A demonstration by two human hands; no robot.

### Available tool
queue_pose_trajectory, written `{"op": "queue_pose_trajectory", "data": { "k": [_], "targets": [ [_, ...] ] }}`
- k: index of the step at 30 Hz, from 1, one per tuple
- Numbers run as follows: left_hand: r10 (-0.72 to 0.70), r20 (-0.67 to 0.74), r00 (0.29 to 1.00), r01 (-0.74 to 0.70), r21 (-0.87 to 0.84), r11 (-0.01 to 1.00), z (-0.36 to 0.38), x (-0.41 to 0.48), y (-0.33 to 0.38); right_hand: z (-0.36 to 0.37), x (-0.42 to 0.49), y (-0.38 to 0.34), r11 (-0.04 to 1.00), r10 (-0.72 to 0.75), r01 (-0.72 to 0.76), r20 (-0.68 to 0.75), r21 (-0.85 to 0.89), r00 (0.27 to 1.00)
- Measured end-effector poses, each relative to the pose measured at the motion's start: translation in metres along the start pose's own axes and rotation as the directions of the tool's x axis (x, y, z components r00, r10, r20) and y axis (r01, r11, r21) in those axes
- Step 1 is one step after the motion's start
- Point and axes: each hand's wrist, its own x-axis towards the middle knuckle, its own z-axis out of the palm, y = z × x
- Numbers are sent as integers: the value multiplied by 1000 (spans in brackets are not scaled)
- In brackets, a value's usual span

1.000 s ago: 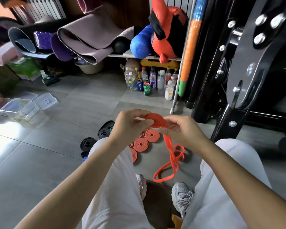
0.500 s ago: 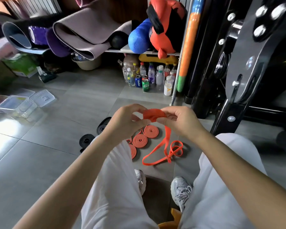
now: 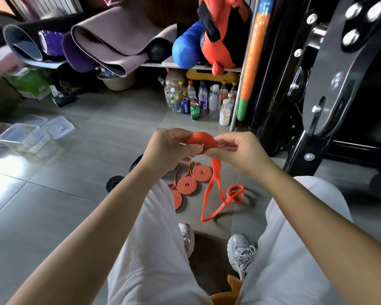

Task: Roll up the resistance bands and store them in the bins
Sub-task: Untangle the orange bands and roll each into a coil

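The left hand (image 3: 167,150) and right hand (image 3: 235,153) pinched the half-rolled orange band (image 3: 201,139) with their fingers (image 3: 223,143) above the rolled bands (image 3: 186,184) on the floor (image 3: 75,183); I think its hanging tail (image 3: 213,179) needed winding in next, kept tight.

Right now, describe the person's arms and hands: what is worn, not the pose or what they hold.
The left arm and right arm are bare as far as the frame shows: no sleeves. The left hand and right hand wear no gloves, and no rings, watch or bracelets show. Below are pale trousers and grey trainers.
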Motion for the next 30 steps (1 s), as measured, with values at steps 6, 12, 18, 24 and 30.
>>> {"op": "queue_pose_trajectory", "data": {
  "k": [6,12,18,24,30],
  "targets": [
    [-148,150,978,209,-607,767,16,-12,-16,15,-3,3,986,6,10,-96,167,995],
    [75,58,995,-89,294,952,3,-6,-3,5,-1,10,981,-6,8,11,-195,1000],
    [177,100,979,-203,535,820,-7,2,19,4,7,4,978,-18,15,-12,-209,1000],
    [21,-119,993,-36,-126,991,-6,8,4,3,10,8,992,51,-40,-95,116,994],
    [-131,-70,989,52,-663,747,17,1,-12,14,13,3,972,45,5,-210,233,977]
  ]
}}
